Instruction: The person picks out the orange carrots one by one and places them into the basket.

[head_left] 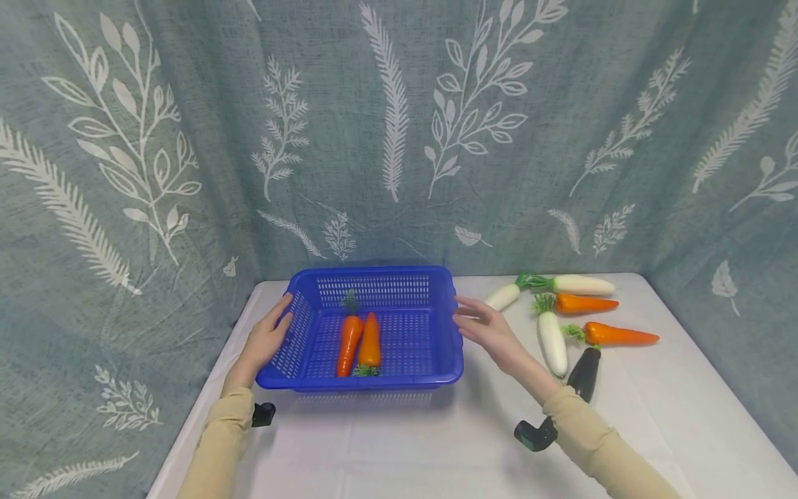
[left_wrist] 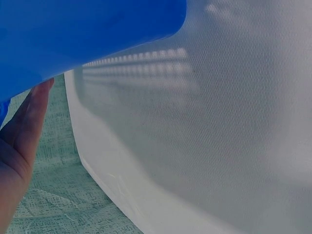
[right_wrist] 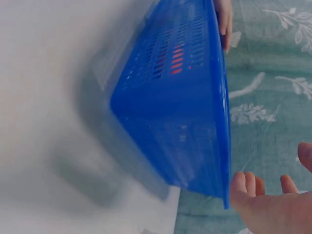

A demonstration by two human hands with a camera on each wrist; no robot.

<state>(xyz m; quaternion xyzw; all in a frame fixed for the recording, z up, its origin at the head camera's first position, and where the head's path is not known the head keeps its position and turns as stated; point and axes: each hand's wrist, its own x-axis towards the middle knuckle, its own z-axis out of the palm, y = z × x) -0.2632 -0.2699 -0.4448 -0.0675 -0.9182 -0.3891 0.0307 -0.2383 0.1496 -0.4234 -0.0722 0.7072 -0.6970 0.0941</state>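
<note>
Blue basket (head_left: 361,382): by the far edge of the white table (head_left: 386,457), toward its far left corner; open side up, slotted walls.
Left hand (head_left: 264,339): at the basket's left side, fingers fairly straight, fingertips at the rim; it is not clenched.
Right hand (head_left: 489,329): released, fingers loosely spread and aimed at the basket's right rim, holding nothing; the tips are just beside the rim, and whether they touch it I cannot tell.
Carrots inside: two, lying side by side on the basket floor, left of its middle; the left carrot (head_left: 349,345) has its leaves toward the far wall, the right carrot (head_left: 370,341) has its leaves at the near wall.
White radishes: three, on the right half of the table; a short radish (head_left: 502,296) just beyond the right hand, a long radish (head_left: 582,284) along the far edge, their leaves meeting, and a third radish (head_left: 552,344) pointing toward the near edge.
Loose carrots: an upper carrot (head_left: 586,303) below the long radish, near the far right corner, and a lower carrot (head_left: 623,335) nearer the right edge, both tips pointing right.
Eggplant (head_left: 584,374): dark, below the lower carrot, its lower end partly hidden by the right arm.
Sleeves: beige on both arms, a black device (head_left: 264,414) at the left wrist, another device (head_left: 536,435) at the right.
Curtain (head_left: 349,138): grey-green with white leaf prints, hanging behind the far edge and at both sides.
</note>
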